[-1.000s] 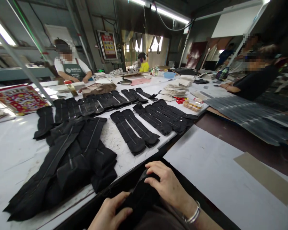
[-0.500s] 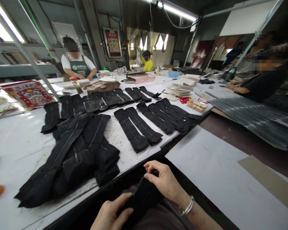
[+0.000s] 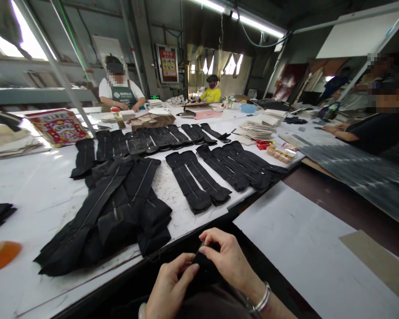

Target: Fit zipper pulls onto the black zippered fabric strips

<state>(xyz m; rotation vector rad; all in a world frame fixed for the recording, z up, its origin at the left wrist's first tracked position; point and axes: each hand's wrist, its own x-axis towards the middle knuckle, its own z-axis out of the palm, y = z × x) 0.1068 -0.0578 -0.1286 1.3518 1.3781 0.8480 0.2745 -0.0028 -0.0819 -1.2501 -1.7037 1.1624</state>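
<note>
Low in front of me, at the table's near edge, I hold a black fabric piece [image 3: 204,271]. My left hand [image 3: 173,283] pinches its edge between thumb and fingers. Close beside it, my right hand [image 3: 228,257], with a silver bracelet at the wrist, pinches the upper end of the same piece. Much of the cloth is hidden by my hands and blends into the dark lap below. Nearest on the table lies a heap of black zippered fabric pieces [image 3: 119,217]. To its right, two flat black strips with zippers [image 3: 194,181] lie side by side.
More black strips [image 3: 153,139] form a row behind the heap. Stacked pale sheets [image 3: 257,128] and a plastic food box [image 3: 282,153] stand at back right. A white board [image 3: 306,248] lies right of my hands. Co-workers [image 3: 121,91] work across the table.
My left hand has slid up along the black fabric piece, closer to my right hand. The camera view has shifted slightly left, so the table's things appear further right.
</note>
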